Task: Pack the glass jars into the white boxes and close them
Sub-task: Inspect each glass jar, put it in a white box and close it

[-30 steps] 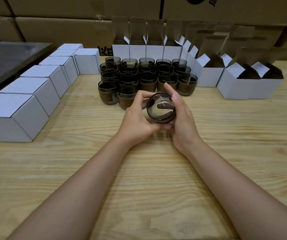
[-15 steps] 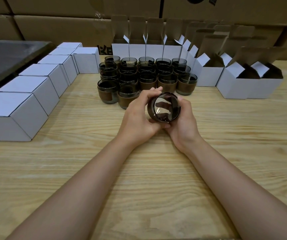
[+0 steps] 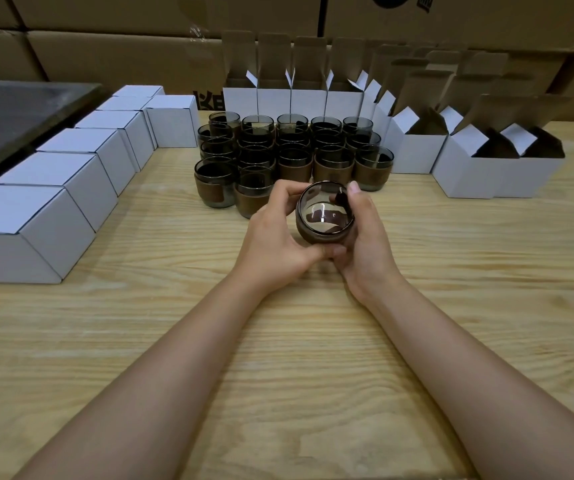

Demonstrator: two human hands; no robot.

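Both hands grasp one glass jar point(image 3: 324, 216) above the wooden table point(image 3: 140, 341), its mouth tipped toward the camera. Fingers of the left hand point(image 3: 275, 237) curl round the jar's left side and rim; the right hand point(image 3: 365, 237) cups its right side, one fingertip up at the rim. Just behind the held jar stands a cluster of jars point(image 3: 292, 157) with brown bands. Behind and right of that cluster sit the open white boxes point(image 3: 465, 168), flaps raised. Left of the cluster runs a row of closed white boxes point(image 3: 49, 199), beside a dark surface point(image 3: 11, 109). Brown cartons point(image 3: 122, 39) stand stacked behind them all.
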